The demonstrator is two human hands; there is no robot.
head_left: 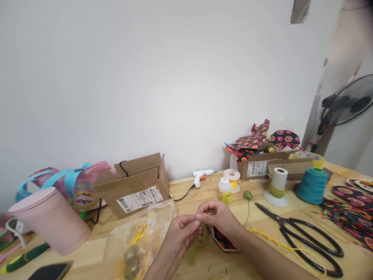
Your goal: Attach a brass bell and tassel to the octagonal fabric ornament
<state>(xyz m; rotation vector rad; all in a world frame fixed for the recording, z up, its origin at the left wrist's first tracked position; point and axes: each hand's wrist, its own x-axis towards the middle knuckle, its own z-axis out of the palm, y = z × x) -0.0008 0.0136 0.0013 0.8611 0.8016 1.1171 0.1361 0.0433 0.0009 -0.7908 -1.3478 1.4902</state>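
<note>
Both my hands meet over the front middle of the wooden table. My left hand (184, 234) is closed, its thumb and index fingertip pinching green cord (201, 236). Against it, my right hand (219, 218) pinches at the same spot, fingertips touching the left ones. The green cord hangs in loops below the fingers, with a blurred, pale green tuft (191, 254) under them. Beneath my right hand lies a dark patterned fabric piece with a pale edge (224, 242), partly covered by the hand. A small green ball of cord (248, 195) rests behind, its strand running toward my right hand.
Large black scissors (294, 229) and yellow cord (272, 239) lie at right, near a teal thread cone (312, 186). A glue bottle (224, 190) and glue gun (201, 177) stand behind. Left are a plastic bag (140, 241), cardboard box (131, 190) and pink bin (52, 221).
</note>
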